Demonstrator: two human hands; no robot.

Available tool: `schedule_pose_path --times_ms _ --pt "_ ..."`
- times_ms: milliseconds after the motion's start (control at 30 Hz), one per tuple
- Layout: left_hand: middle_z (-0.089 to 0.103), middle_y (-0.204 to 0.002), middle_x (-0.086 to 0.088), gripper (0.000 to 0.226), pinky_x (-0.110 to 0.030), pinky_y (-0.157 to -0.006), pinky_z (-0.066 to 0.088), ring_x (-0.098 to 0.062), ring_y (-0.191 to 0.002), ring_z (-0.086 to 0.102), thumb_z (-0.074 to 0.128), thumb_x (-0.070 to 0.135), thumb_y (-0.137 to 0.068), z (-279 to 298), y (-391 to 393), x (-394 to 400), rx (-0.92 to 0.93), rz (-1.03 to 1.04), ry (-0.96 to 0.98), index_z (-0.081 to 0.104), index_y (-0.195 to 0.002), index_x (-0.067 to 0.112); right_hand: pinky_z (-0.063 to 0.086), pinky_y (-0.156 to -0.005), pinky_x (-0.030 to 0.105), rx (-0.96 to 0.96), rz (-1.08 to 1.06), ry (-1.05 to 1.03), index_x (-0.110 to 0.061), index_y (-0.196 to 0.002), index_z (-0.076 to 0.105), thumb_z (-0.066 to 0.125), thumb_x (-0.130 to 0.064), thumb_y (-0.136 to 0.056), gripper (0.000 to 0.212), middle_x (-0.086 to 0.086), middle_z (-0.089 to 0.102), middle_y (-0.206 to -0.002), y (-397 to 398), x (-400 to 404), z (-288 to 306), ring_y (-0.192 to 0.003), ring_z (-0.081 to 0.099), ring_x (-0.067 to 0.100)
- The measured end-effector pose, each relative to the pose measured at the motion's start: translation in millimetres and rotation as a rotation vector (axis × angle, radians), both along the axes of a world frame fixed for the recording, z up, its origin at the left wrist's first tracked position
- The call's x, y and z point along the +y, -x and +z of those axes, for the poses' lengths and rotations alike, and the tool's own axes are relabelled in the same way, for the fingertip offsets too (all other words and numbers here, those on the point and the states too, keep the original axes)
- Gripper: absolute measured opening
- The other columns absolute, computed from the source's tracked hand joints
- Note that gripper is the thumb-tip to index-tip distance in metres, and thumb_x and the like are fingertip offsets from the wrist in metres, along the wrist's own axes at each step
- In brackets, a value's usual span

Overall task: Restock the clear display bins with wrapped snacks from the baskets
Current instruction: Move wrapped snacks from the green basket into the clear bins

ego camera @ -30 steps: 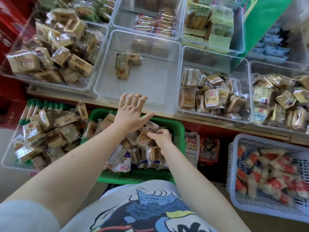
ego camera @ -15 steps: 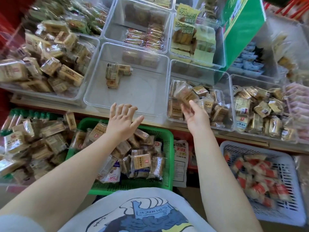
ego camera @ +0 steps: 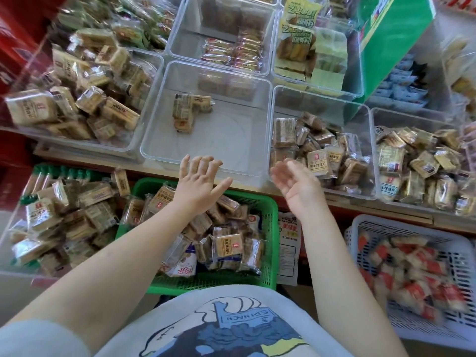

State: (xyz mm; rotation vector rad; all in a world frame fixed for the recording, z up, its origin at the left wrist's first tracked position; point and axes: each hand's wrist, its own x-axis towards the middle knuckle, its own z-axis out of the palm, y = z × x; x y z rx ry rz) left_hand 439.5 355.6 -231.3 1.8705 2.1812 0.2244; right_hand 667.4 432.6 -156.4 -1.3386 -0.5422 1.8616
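A green basket [ego camera: 269, 217] below the shelf holds several tan wrapped snacks [ego camera: 226, 247]. My left hand [ego camera: 199, 181] hovers over its far edge, fingers spread, holding nothing. My right hand [ego camera: 296, 180] is open and empty, palm turned inward, at the front wall of a clear bin [ego camera: 365, 140] that is partly filled with the same snacks [ego camera: 319, 161]. The middle clear bin [ego camera: 159, 140] holds only a few packs [ego camera: 184, 112] near its back.
A full clear bin [ego camera: 144, 81] sits at the left, another at the far right [ego camera: 412, 155]. A white basket [ego camera: 365, 228] of red-and-white packs stands low right. A clear tub of snacks [ego camera: 61, 217] sits low left. A green box [ego camera: 386, 47] rises behind.
My right hand took a snack from the green basket, carried it up to the right-hand clear bin and let it go; it is now empty. My left hand stayed over the basket.
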Motion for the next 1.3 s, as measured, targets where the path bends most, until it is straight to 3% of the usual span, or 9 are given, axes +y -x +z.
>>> schedule_pose_path --times_ms 100,300,433,533,667,900,1033,1200,1300 --pt "0.036 -0.143 0.000 0.067 -0.046 -0.121 -0.007 -0.022 -0.143 0.016 0.013 0.069 -0.091 0 0 0 0.010 0.001 0.001 0.038 -0.137 0.027 0.059 -0.088 0.038 -0.185 0.351 0.092 0.002 -0.116 0.062 0.059 -0.013 -0.099 0.024 0.017 0.071 -0.109 17 -36 -32 -0.098 0.072 0.029" --pt "0.037 -0.143 0.001 0.063 -0.044 -0.121 -0.007 -0.023 -0.143 0.017 0.017 0.066 -0.094 -3 2 -1 0.018 -0.015 -0.029 0.038 -0.138 0.027 0.055 -0.084 0.035 -0.477 0.291 0.415 -0.006 -0.123 0.060 0.069 -0.020 -0.093 0.034 0.010 0.062 -0.124 61 -53 -113 -0.107 0.061 0.026" --pt "0.035 -0.144 0.001 0.056 -0.043 -0.120 -0.010 -0.021 -0.143 0.015 0.025 0.062 -0.097 -3 1 -2 0.007 -0.014 -0.040 0.037 -0.139 0.027 0.054 -0.092 0.036 -0.454 0.294 0.372 -0.014 -0.140 0.053 0.075 -0.026 -0.089 0.057 0.009 0.054 -0.138 77 -56 -132 -0.111 0.058 0.026" --pt "0.035 -0.145 0.001 0.054 -0.041 -0.119 -0.013 -0.021 -0.144 0.014 0.028 0.061 -0.099 -4 2 -3 0.004 -0.017 -0.044 0.036 -0.139 0.027 0.055 -0.084 0.031 -0.443 0.212 0.352 -0.012 -0.134 0.060 0.073 -0.013 -0.090 0.046 0.009 0.060 -0.129 85 -59 -141 -0.085 0.062 0.015" --pt "0.036 -0.144 0.001 0.056 -0.042 -0.120 -0.011 -0.021 -0.144 0.016 0.025 0.063 -0.097 -5 3 -3 0.007 -0.025 -0.038 0.036 -0.139 0.027 0.057 -0.083 0.029 -0.365 0.101 0.371 -0.008 -0.122 0.068 0.070 0.002 -0.089 0.034 0.009 0.071 -0.114 80 -61 -143 -0.084 0.068 0.017" --pt "0.036 -0.145 0.001 0.062 -0.041 -0.119 -0.013 -0.020 -0.144 0.014 0.018 0.065 -0.094 -5 3 -2 -0.007 -0.005 -0.019 0.038 -0.139 0.027 0.055 -0.079 0.028 -0.264 0.319 0.166 -0.007 -0.109 0.069 0.067 -0.003 -0.092 0.018 0.013 0.073 -0.110 14 -59 -62 -0.097 0.069 0.023" --pt "0.037 -0.145 0.000 0.068 -0.041 -0.119 -0.014 -0.021 -0.145 0.014 0.014 0.068 -0.091 -1 1 -1 -0.014 -0.001 -0.010 0.039 -0.139 0.026 0.050 -0.072 0.027 -0.298 0.191 -0.038 -0.014 -0.101 0.064 0.065 -0.008 -0.094 0.009 0.008 0.068 -0.102 -10 -38 -6 -0.087 0.062 0.019" --pt "0.035 -0.147 0.000 0.064 -0.041 -0.119 -0.014 -0.021 -0.145 0.013 0.019 0.067 -0.095 3 0 0 -0.009 -0.010 0.011 0.037 -0.142 0.027 0.056 -0.064 0.029 -0.608 -0.087 -0.207 -0.018 -0.098 0.051 0.061 -0.024 -0.092 0.014 0.009 0.067 -0.102 -6 10 7 -0.071 0.063 0.020" --pt "0.034 -0.148 0.000 0.059 -0.042 -0.120 -0.013 -0.021 -0.146 0.013 0.025 0.063 -0.098 4 1 0 0.000 -0.012 0.028 0.036 -0.143 0.027 0.047 -0.060 0.025 -0.879 -0.146 -0.261 -0.015 -0.103 0.047 0.063 -0.034 -0.088 0.029 0.009 0.056 -0.117 -7 36 -11 -0.082 0.060 0.018"
